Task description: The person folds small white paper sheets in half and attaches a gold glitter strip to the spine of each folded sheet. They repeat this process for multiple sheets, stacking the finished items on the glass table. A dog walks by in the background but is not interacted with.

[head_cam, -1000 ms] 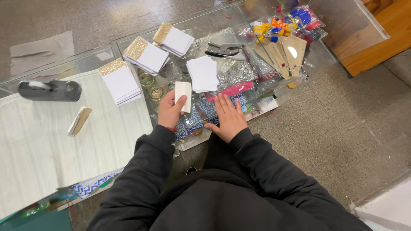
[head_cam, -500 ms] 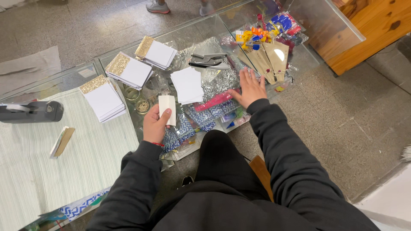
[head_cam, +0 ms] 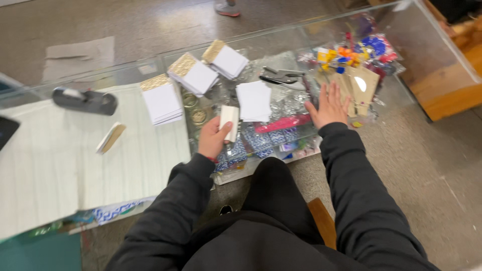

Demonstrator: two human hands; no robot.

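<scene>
We see the left hand [head_cam: 213,140] closed around a small stack of white cards [head_cam: 229,122], held upright just above the glass tabletop [head_cam: 125,75]. The right hand [head_cam: 329,106] lies flat with its fingers spread, pressing on brown paper bags [head_cam: 359,88] with clear oval windows; it clamps nothing. Behind those bags sits a clear packet of bright paper bows [head_cam: 359,47] in orange, yellow, blue and red. Between the two hands lies a loose pile of white cards [head_cam: 254,100], and beside it a pink strip [head_cam: 283,123] rests on glittery silver wrapping [head_cam: 286,108]. Black pliers [head_cam: 281,78] lie behind the pile. Three stacks of white cards with gold glitter edges [head_cam: 193,75] stand in a row further left. A black tape dispenser [head_cam: 85,100] sits on the white-lined part of the table, with one small card bundle [head_cam: 110,138] near it.
</scene>
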